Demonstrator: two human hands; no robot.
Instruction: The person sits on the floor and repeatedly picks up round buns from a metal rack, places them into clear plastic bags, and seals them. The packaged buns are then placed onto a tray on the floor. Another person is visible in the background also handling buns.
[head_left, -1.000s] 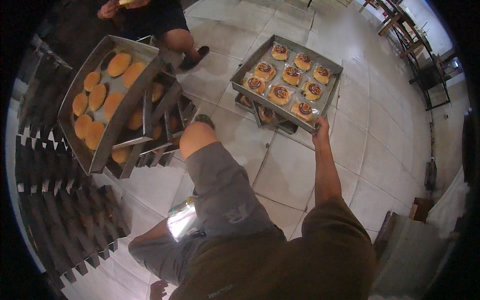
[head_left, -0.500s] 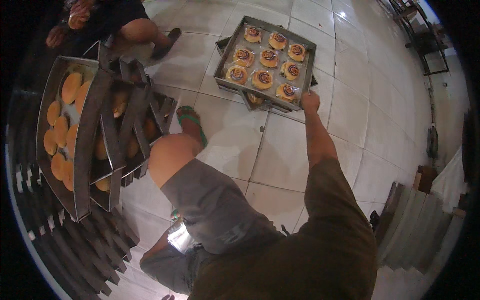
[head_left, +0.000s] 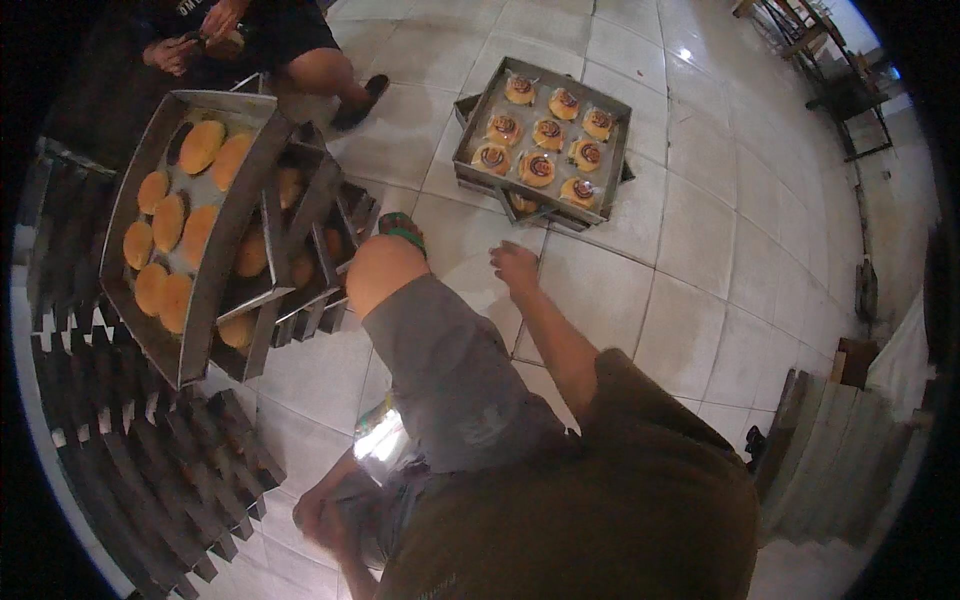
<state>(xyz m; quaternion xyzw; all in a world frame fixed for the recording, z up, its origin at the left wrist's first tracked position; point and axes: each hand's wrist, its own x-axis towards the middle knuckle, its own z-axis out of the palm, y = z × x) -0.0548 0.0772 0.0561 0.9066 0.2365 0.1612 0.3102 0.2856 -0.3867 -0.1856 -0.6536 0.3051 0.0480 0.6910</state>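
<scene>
My right hand hangs over the floor tiles, apart from everything, its fingers loosely bent and nothing in them. Beyond it stands a stack of square metal trays; the top tray bears rows of round buns, each in clear wrap with a dark print. My left hand is low beside my folded leg, its fingers smeared and partly hidden. Close to it, a shiny bundle of clear plastic bags lies by my thigh. At left, a tray of unwrapped golden buns tops another crosswise stack.
At the upper left sits another person, whose hands hold a bun. Many stacked trays line the left side, and more grey trays stand at right. A dark rack is at the far right.
My right hand has let go of the wrapped-bun tray's near right corner and drawn back to the left. My left hand has come into view by my leg. The whole view has shifted slightly.
</scene>
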